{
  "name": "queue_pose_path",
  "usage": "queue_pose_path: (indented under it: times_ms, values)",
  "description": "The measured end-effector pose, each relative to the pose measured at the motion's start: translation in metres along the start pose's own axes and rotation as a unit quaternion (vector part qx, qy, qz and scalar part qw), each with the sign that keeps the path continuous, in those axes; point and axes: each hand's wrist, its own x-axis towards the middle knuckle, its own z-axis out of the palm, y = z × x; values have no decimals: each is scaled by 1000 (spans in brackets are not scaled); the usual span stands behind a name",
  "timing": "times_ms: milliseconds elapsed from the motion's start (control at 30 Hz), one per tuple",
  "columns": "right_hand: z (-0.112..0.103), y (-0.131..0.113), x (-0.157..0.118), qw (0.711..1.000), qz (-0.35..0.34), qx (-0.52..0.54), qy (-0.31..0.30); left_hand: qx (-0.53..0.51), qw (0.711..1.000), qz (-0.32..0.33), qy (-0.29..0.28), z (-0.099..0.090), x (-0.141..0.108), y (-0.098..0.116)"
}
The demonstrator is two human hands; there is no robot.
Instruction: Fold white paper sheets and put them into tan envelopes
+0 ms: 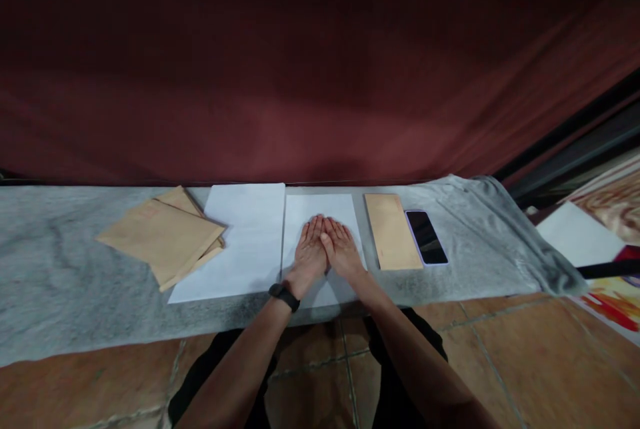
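Both of my hands lie flat, side by side, on a white sheet of paper (295,216). My left hand (311,250), with a black band (284,296) on the wrist, has its fingers stretched out and holds nothing. My right hand (343,248) touches it, palm down, its thumb resting against the left hand. To the left lies more white paper (245,236). Several brown envelopes (165,232) fan out over its left edge. Right of my hands is another brown envelope (393,232), with a phone (427,237) in a light purple case against it.
A grey cloth (55,269) covers the long, narrow table. Behind it hangs a dark red curtain (320,96). At the far right are a dark bar (607,270), a white sheet (577,232) and a colourful printed item (613,302). Below lies a tiled floor (480,362).
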Motion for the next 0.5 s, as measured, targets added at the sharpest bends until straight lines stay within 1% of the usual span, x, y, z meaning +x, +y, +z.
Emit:
queue_pose_path:
  times_ms: [100, 200, 400, 500]
  values:
    - [5, 3, 9, 999, 26, -25, 15, 11, 999, -32, 0, -3, 15, -10]
    - [7, 11, 12, 997, 34, -55, 30, 21, 998, -64, 9, -7, 23, -20]
    - [10, 23, 12, 992, 51, -106, 54, 13, 991, -129, 43, -10, 24, -41]
    - [11, 26, 11, 991, 51, -111, 61, 4, 989, -137, 58, -8, 20, -49]
